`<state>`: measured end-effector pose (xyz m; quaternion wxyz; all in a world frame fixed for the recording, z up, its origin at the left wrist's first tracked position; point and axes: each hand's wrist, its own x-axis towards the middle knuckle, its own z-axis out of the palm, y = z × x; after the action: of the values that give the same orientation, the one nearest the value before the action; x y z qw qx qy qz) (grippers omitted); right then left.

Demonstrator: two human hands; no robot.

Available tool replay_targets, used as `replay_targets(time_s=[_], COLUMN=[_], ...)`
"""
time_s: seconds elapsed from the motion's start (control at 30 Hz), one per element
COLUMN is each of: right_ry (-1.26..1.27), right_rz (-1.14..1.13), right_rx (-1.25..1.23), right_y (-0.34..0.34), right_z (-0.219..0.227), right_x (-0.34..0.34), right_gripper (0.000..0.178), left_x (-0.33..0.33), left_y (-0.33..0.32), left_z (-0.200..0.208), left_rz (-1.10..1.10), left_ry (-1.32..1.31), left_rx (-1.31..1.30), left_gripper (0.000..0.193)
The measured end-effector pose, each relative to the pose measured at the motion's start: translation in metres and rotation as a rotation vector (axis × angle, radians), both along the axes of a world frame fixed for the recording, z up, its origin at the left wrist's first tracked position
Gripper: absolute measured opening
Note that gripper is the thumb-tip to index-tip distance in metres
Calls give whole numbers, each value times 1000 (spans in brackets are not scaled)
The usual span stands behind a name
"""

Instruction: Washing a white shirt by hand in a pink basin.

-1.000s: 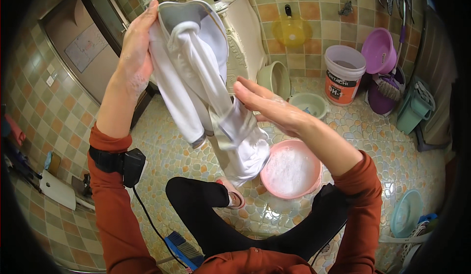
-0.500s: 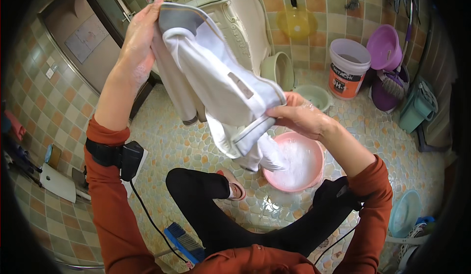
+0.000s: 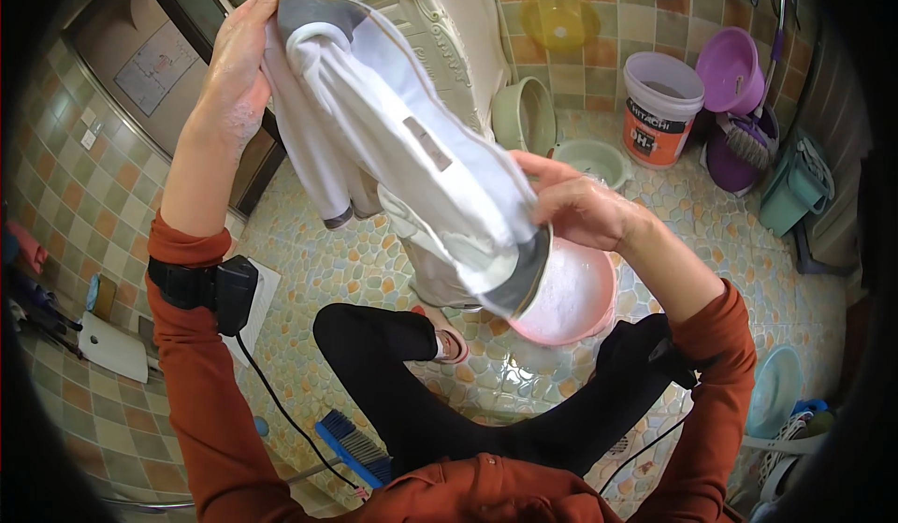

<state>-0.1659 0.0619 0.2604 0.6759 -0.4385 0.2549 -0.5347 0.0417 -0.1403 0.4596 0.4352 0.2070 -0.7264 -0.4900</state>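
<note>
A wet-looking white long-sleeved garment with grey trim [image 3: 383,121] hangs stretched out in front of me. My left hand [image 3: 238,65] is closed on its grey-edged upper corner, at the far left. At the garment's right edge is my right hand [image 3: 585,207], fingers apart and touching or very near the cloth, with no firm grip showing. Below that hand a loose grey-trimmed end of the garment hangs, slightly blurred, over the near left part of a pink basin [image 3: 610,312]. White suds [image 3: 575,284] fill the basin. Foam clings to my left wrist.
A pale green basin [image 3: 591,160] and a white-and-orange bucket [image 3: 660,111] stand beyond the pink basin. Purple tubs [image 3: 730,69] and a teal bin [image 3: 795,191] are at the right. A blue brush [image 3: 354,448] lies by my leg. The pebble-patterned floor [image 3: 514,373] looks wet.
My right hand has loosened from the garment's right-hand end, and that end has dropped over the basin. The lower part no longer dips into the suds. My left hand has shifted slightly left and up.
</note>
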Motion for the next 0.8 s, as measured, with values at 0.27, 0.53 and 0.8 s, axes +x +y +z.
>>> replay_targets(time_s=[0.27, 0.53, 0.8], right_ry=[472, 236, 77], right_rz=[-246, -454, -565], right_rx=[-105, -340, -477], right_y=[-18, -47, -57], right_z=[56, 114, 149], right_x=[50, 66, 55], right_gripper=[83, 43, 26], left_x=[-29, -34, 58], left_y=[35, 74, -8], left_z=[-15, -6, -124], left_rz=[-198, -190, -175], left_ry=[-29, -121, -604], left_rx=[-25, -378, 276], left_gripper=[24, 53, 59])
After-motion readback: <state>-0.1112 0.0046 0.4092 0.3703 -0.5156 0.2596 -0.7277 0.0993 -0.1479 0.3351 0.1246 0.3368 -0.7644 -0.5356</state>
